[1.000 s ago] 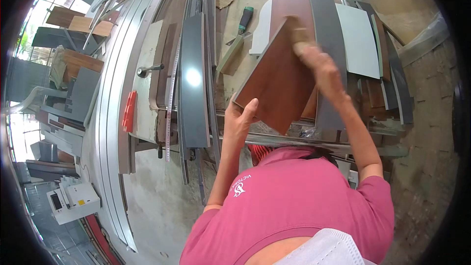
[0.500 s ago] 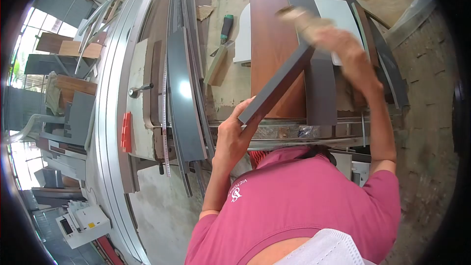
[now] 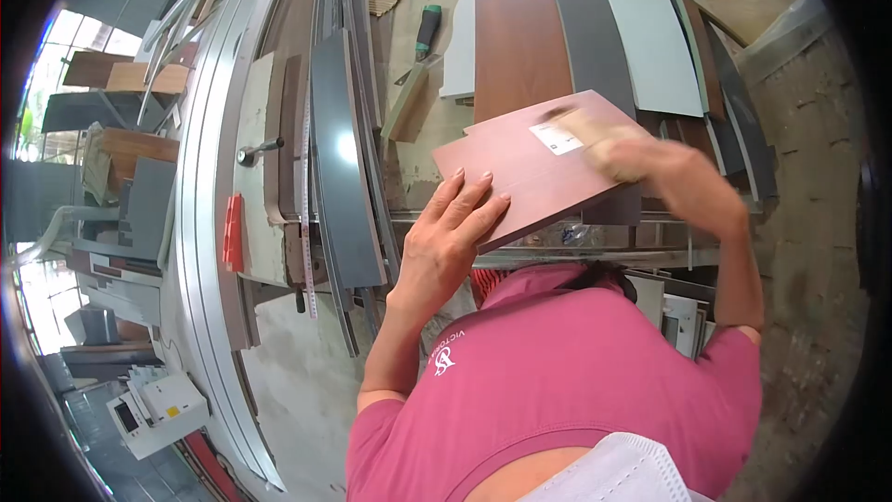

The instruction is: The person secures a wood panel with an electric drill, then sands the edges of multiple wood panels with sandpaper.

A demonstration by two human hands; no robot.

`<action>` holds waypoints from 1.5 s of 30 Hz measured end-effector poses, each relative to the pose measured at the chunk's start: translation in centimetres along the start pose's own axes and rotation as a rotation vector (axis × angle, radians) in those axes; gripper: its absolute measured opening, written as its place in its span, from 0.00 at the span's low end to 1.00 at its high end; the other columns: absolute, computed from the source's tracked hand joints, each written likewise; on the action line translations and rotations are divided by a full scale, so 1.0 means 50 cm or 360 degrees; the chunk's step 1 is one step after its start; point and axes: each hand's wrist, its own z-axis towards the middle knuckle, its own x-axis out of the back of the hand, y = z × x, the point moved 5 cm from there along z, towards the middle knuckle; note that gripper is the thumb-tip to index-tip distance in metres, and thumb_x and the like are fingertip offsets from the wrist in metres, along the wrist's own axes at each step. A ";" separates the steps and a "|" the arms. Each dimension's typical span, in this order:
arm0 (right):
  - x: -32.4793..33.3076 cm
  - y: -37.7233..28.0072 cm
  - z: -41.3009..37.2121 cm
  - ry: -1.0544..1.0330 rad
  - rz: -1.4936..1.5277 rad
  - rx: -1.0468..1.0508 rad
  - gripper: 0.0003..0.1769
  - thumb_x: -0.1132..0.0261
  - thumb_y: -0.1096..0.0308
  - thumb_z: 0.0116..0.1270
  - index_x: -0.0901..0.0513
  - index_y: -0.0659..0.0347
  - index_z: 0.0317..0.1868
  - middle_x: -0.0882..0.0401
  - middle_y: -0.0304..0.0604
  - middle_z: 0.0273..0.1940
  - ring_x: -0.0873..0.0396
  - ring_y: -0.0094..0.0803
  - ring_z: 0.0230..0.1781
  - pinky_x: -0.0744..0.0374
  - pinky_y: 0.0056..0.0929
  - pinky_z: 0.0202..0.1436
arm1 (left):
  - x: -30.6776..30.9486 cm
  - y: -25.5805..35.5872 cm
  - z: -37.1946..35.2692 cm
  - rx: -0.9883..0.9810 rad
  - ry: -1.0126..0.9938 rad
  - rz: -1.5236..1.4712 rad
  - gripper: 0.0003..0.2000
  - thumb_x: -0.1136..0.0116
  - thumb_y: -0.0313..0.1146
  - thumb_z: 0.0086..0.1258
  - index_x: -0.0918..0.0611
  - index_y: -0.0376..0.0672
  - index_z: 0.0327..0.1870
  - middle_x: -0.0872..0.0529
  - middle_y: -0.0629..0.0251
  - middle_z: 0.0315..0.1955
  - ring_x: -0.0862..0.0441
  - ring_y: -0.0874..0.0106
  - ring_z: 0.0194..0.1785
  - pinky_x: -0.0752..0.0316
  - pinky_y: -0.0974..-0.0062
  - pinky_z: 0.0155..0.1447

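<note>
- Over the near edge of the counter (image 3: pixel 409 177), a pinkish panel (image 3: pixel 534 181) is held tilted, label side up; a white label (image 3: pixel 557 139) sits near its far edge.
- Left hand (image 3: pixel 441 242): fingers spread flat on the near left part of the panel; thumb out of sight, presumably clamping from beneath.
- Right hand (image 3: pixel 692 186): fingers curled around the handle of a brush (image 3: pixel 599 138). Motion blur hides the exact grip. The brush tip is at the label; whether it touches cannot be told.
- Step in hand: judged to be brushing off the labelled face of the panel.
- Next move: a further stroke would call for a firm left hold, the brush kept low, and a sweep outward past the panel edge.
- Beyond the panel: a red-brown board (image 3: pixel 520 37), a grey board (image 3: pixel 590 28) and a white board (image 3: pixel 655 46) lie side by side; a green-handled tool (image 3: pixel 427 33) lies to their left.
</note>
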 end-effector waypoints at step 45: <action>0.004 0.220 -0.098 0.0089 0.1225 -0.0642 0.20 0.45 0.72 0.66 0.31 0.71 0.58 0.24 0.41 0.48 0.27 0.25 0.47 0.31 0.24 0.55 | -0.120 -0.441 -0.389 0.1714 0.1874 -0.2852 0.21 0.51 0.42 0.70 0.32 0.39 0.59 0.26 0.54 0.55 0.31 0.57 0.60 0.30 0.53 0.62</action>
